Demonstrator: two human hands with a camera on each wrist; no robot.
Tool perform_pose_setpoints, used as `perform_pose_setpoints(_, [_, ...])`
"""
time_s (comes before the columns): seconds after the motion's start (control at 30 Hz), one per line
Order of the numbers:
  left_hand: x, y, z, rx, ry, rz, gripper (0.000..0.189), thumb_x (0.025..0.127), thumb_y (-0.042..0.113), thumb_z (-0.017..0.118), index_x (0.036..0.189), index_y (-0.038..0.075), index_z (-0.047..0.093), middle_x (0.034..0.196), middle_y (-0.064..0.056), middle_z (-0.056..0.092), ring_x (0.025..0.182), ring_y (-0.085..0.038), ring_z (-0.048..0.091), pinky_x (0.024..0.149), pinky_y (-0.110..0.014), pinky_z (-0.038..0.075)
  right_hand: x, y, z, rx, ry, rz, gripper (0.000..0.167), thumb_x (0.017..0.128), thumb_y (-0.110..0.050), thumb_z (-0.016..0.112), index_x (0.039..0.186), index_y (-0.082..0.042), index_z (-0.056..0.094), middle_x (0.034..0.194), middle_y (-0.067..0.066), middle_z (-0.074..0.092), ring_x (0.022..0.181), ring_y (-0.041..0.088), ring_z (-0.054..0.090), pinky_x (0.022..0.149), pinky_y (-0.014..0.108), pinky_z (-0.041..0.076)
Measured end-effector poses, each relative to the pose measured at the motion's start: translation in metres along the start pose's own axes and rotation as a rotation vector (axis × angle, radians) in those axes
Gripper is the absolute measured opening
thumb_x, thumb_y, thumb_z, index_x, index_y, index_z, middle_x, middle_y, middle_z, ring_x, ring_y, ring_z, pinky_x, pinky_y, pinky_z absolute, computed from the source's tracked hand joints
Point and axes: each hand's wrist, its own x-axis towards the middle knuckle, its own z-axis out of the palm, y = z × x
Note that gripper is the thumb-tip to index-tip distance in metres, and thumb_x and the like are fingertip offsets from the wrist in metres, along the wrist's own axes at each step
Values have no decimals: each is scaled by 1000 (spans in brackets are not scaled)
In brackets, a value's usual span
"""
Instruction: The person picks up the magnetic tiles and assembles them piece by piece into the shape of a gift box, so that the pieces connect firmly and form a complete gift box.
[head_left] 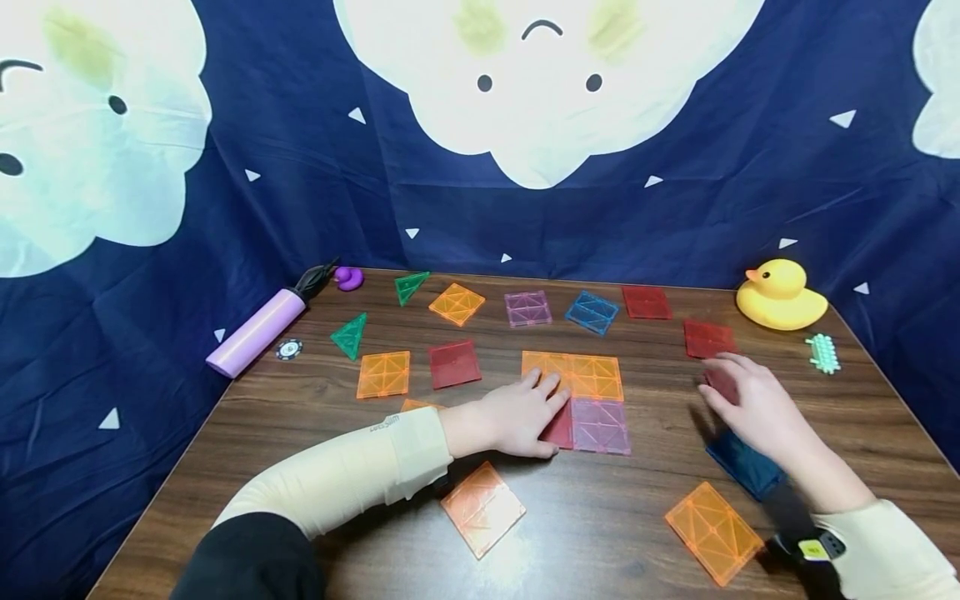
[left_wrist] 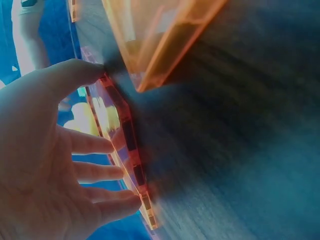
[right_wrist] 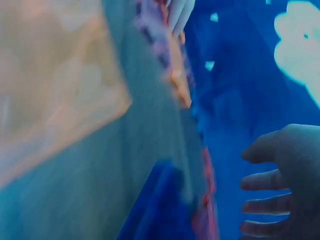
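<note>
Counter (head_left: 592,533), toward near edge: orange tile (head_left: 714,533) at right, then blue tile (head_left: 742,467) just nearer than right hand (head_left: 761,412), possibly in way. Right fingers loosely curved, apart, holding nothing; red tile (head_left: 722,383) at their tips, partly hidden, square, no long axis seen; right hand nearer. Left hand (head_left: 517,417), fingers spread, touches four-tile block (head_left: 596,377). Farther: second red tile (head_left: 708,339); yellow duck (head_left: 780,298), far right corner.

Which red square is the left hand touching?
The red square right beside the front purple square. The left hand has its thumb and fingers on it; the other red squares lie away from that hand.
</note>
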Motion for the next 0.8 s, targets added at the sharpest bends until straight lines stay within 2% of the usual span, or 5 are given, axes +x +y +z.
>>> perform_pose_setpoints(0.13, [-1, -1, -1, 15, -11, -3, 86, 95, 55, 60, 161, 7, 31, 165, -14, 26, 146, -43, 31, 112, -41, 39, -15, 20, 2, -38, -82, 71, 38, 93, -10, 70, 119, 16, 63, 128, 45, 51, 114, 63, 50, 92, 75, 39])
perform_pose_setpoints(0.23, [-2, -3, -1, 0, -19, -3, 84, 95, 53, 61, 162, 12, 31, 166, -13, 26, 146, -44, 31, 111, -43, 41, -20, 26, 6, -52, -135, 87, 43, 93, -10, 70, 121, 20, 60, 131, 47, 48, 117, 65, 46, 94, 75, 37])
perform_pose_setpoints(0.37, [-4, -5, 0, -26, -16, 4, 80, 95, 51, 62, 162, 20, 31, 166, -12, 26, 146, -45, 30, 106, -47, 45, -19, 22, 12, -56, -138, 28, 46, 90, -7, 72, 125, 19, 59, 130, 46, 50, 117, 63, 47, 94, 74, 38])
perform_pose_setpoints(0.53, [-5, -6, -2, -16, -12, 10, 80, 95, 51, 63, 162, 21, 32, 165, -11, 26, 146, -44, 30, 106, -46, 46, -12, 6, 21, -77, -146, -69, 45, 89, -3, 72, 129, 14, 61, 129, 41, 52, 114, 59, 49, 95, 71, 39])
perform_pose_setpoints(0.8, [-6, -3, -3, -32, -35, 0, 80, 96, 50, 62, 163, 21, 30, 166, -12, 24, 147, -44, 27, 110, -46, 41, 4, -22, 35, -103, -194, -166, 46, 92, 1, 69, 136, 9, 59, 133, 34, 50, 114, 51, 48, 96, 64, 43])
